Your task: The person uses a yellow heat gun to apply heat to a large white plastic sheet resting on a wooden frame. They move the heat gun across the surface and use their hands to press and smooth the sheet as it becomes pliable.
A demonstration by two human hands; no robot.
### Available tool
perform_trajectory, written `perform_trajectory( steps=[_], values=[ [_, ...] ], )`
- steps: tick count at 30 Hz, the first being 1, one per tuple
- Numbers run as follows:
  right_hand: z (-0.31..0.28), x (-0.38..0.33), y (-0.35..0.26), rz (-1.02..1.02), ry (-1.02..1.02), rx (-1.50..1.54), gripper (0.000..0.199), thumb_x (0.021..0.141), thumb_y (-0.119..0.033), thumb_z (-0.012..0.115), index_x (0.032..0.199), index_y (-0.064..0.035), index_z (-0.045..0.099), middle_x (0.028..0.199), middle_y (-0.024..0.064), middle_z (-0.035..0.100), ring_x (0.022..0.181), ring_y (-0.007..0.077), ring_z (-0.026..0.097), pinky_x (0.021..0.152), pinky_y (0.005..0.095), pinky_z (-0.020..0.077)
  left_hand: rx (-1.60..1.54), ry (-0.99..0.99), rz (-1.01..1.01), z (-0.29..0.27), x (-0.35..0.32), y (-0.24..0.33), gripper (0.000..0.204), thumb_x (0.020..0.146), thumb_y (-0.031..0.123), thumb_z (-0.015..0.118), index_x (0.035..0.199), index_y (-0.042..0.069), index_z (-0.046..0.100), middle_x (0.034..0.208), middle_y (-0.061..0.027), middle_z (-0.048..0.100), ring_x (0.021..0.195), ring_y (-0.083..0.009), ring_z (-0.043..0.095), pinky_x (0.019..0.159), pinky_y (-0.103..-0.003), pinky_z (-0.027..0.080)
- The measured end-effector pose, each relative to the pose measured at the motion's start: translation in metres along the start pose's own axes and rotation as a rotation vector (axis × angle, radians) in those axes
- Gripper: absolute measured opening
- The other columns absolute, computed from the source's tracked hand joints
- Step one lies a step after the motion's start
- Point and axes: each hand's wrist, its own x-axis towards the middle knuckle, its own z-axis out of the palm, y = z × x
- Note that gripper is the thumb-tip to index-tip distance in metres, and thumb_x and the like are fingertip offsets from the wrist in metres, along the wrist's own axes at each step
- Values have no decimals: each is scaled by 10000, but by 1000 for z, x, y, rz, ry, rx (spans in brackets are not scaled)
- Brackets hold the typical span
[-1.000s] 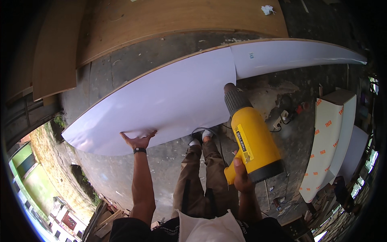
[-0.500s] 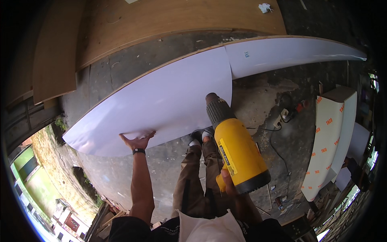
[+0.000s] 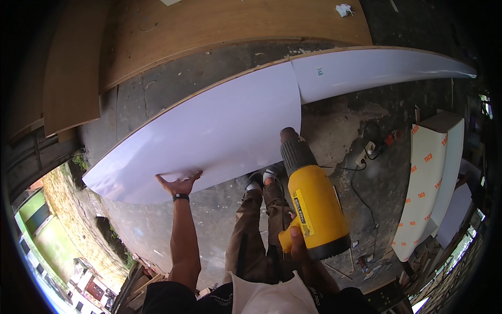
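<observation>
A long white laminate sheet (image 3: pixel 225 120) curves across the middle, with a thin wooden edge along its far side. Spread against its near edge at the left, my left hand (image 3: pixel 180 185) has its thumb and a finger stretched apart; the other fingers are hard to make out. The sheet looks dented and shaded around that hand. My right hand (image 3: pixel 298 243) is closed round the handle of a yellow heat gun (image 3: pixel 316 204) with a black ribbed front. The gun's dark nozzle points away from me, by the near right corner of this sheet section.
Brown wooden boards (image 3: pixel 225 26) lie beyond the sheet. A second white section (image 3: pixel 376 70) extends to the right. A power strip (image 3: pixel 364 153) with a black cord is on the floor. At the right stands a curved panel (image 3: pixel 423 188) in printed film. My feet (image 3: pixel 261 180) are near the sheet's edge.
The heat gun has shifted to the right and a little nearer to me, in my right hand. My left hand stays at the same spot on the sheet.
</observation>
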Motion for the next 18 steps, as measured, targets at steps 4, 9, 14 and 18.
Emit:
perform_trajectory(
  steps=[4, 9, 14, 18],
  values=[
    [8, 6, -12, -194, -131, -87, 457, 962, -186, 572, 1356, 23, 471, 1195, 186, 600, 1024, 274, 621, 913, 378, 516, -6, -6, -14, -2, 2, 0, 1418, 648, 860, 641, 1577, 178, -186, 1643, -168, -195, 1491, -478, -155, 1123, -791, 54],
    [11, 6, -16, -212, -155, -72, 467, 955, -183, 583, 1360, 21, 471, 1200, 189, 600, 1033, 280, 620, 918, 383, 514, -8, -21, -16, -3, 2, 2, 1416, 649, 857, 644, 1575, 185, -191, 1642, -161, -207, 1490, -479, -161, 1115, -801, 56],
    [-4, 0, -15, -186, -146, -95, 476, 949, -180, 595, 1363, 19, 471, 1204, 192, 600, 1043, 285, 620, 924, 388, 513, -25, -9, -11, -5, 5, 4, 1430, 643, 847, 663, 1569, 197, -212, 1635, -160, -229, 1486, -487, -169, 1104, -813, 62],
    [-11, 1, -10, -161, -125, -109, 484, 943, -177, 605, 1366, 18, 470, 1208, 195, 599, 1051, 290, 619, 928, 392, 512, -14, -20, -3, -3, 2, 3, 1443, 635, 843, 674, 1564, 201, -224, 1629, -171, -240, 1484, -493, -166, 1104, -814, 66]
  ],
)
